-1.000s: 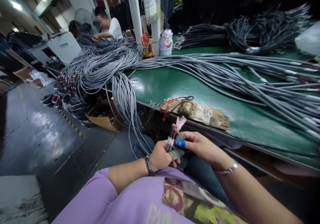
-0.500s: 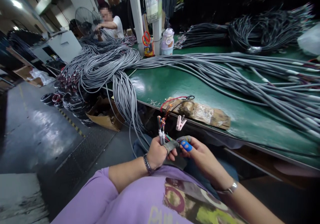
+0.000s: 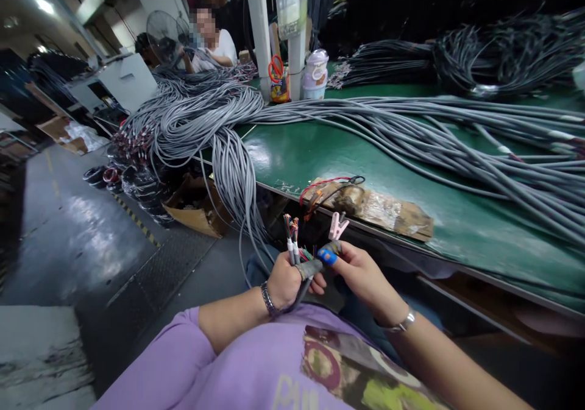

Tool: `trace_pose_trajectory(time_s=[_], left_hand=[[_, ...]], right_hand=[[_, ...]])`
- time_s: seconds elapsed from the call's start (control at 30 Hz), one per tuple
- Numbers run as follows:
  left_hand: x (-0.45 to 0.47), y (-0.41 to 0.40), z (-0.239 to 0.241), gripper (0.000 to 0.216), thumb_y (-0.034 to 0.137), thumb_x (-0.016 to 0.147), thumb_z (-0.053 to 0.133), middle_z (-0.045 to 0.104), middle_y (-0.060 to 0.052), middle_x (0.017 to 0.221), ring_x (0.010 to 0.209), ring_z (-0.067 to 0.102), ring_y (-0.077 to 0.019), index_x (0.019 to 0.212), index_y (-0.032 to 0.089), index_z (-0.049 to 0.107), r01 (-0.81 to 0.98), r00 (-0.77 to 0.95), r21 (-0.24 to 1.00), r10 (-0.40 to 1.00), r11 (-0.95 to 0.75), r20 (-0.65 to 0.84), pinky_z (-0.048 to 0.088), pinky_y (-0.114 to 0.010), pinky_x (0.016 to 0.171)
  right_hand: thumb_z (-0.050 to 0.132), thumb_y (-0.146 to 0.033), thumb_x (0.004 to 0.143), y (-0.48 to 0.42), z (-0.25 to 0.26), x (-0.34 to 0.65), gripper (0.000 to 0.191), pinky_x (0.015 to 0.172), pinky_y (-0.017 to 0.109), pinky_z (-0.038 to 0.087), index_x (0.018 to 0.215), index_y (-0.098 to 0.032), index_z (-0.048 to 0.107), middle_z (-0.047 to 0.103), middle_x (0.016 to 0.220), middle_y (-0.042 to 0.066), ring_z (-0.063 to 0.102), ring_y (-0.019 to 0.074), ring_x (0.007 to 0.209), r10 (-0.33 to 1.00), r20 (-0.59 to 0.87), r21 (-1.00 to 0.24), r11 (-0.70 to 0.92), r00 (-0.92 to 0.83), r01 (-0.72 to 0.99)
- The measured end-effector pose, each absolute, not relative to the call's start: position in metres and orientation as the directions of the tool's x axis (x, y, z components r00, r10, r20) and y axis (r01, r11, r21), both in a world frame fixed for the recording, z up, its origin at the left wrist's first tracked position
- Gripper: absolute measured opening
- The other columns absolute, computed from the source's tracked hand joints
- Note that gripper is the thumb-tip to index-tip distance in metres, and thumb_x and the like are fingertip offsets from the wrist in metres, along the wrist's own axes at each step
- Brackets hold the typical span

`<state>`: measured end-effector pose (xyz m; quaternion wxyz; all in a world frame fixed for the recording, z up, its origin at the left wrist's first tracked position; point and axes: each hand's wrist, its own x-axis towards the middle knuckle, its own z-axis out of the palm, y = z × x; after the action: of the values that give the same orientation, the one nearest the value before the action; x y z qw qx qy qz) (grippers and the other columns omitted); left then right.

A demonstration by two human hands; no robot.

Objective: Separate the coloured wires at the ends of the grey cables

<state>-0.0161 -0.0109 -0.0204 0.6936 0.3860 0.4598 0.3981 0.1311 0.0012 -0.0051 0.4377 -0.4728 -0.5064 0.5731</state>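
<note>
My left hand (image 3: 284,281) is closed around grey cables (image 3: 293,253) whose white-banded ends stick up above the fist, their stripped coloured wires bunched at the top. A grey covering wraps its thumb. More thin coloured wires (image 3: 307,254) fan out beside that thumb towards my right hand (image 3: 359,268). There the blue-covered thumb and a grey-wrapped finger pinch together at the wires; the tips hide exactly what is between them. Just above the right fingers, a pink clip (image 3: 337,226) stands at the table edge.
Long grey cables (image 3: 388,120) lie across the green table (image 3: 283,148), and a coiled heap (image 3: 196,117) hangs over its edge. A cardboard strip (image 3: 384,211) with tape and wires lies near the front. Scissors (image 3: 276,69) and a lilac cup (image 3: 316,72) stand behind. A co-worker (image 3: 219,44) sits at the far left.
My right hand has shifted slightly left and up, its fingertips now a little apart from my left thumb. The view has turned a little left.
</note>
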Motion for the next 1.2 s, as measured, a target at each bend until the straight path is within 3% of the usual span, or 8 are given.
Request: trace_pose_trajectory(time_s=[0.2,0.43,0.77,0.97,1.2], left_hand=[[-0.015,-0.008,-0.022,0.043,0.051,0.065,0.072,0.062,-0.006,0.053,0.041,0.057,-0.0123,0.058,0.011,0.059,-0.265,0.214,0.884,0.917,0.386,-0.337,0.037,-0.02,0.038],[-0.014,-0.005,-0.019,0.045,0.055,0.061,0.073,0.059,-0.002,0.049,0.036,0.052,-0.0106,0.062,0.013,0.055,-0.313,0.145,0.865,0.92,0.393,-0.365,0.034,-0.019,0.035],[-0.012,-0.005,-0.016,0.045,0.054,0.062,0.073,0.057,-0.001,0.048,0.034,0.05,-0.0093,0.063,0.013,0.055,-0.291,0.135,0.873,0.92,0.392,-0.368,0.032,-0.019,0.034],[-0.011,-0.008,-0.016,0.046,0.055,0.062,0.073,0.057,-0.001,0.047,0.034,0.05,-0.0091,0.06,0.014,0.053,-0.265,0.161,0.882,0.919,0.391,-0.359,0.032,-0.019,0.034],[-0.012,-0.006,-0.016,0.044,0.055,0.063,0.072,0.057,0.0,0.049,0.035,0.049,-0.008,0.063,0.014,0.053,-0.292,0.103,0.879,0.926,0.376,-0.362,0.031,-0.019,0.035]], right_hand=[[0.076,-0.059,0.062,-0.001,-0.008,0.129,0.043,0.052,0.028,0.036,0.061,-0.021,0.056,0.051,0.053,-0.001,0.042,0.0127,0.051,0.975,-0.163,-0.974,-0.183,-0.148,-0.133],[0.074,-0.057,0.065,-0.004,-0.009,0.131,0.042,0.051,0.028,0.033,0.059,-0.02,0.054,0.048,0.054,-0.002,0.039,0.0121,0.052,0.979,-0.154,-0.982,-0.166,-0.132,-0.085],[0.072,-0.055,0.069,-0.001,-0.011,0.136,0.037,0.055,0.028,0.04,0.073,-0.019,0.062,0.057,0.061,0.0,0.048,0.0135,0.056,0.969,-0.164,-0.978,-0.184,-0.185,-0.094],[0.071,-0.051,0.072,-0.004,-0.002,0.128,0.033,0.056,0.03,0.04,0.073,-0.022,0.055,0.058,0.056,-0.001,0.052,0.0151,0.053,0.939,-0.171,-0.95,-0.237,-0.3,-0.201],[0.078,-0.048,0.063,-0.006,-0.014,0.129,0.034,0.055,0.029,0.039,0.066,-0.021,0.058,0.055,0.06,-0.001,0.046,0.0141,0.057,0.977,-0.172,-0.969,-0.191,-0.128,-0.156]])
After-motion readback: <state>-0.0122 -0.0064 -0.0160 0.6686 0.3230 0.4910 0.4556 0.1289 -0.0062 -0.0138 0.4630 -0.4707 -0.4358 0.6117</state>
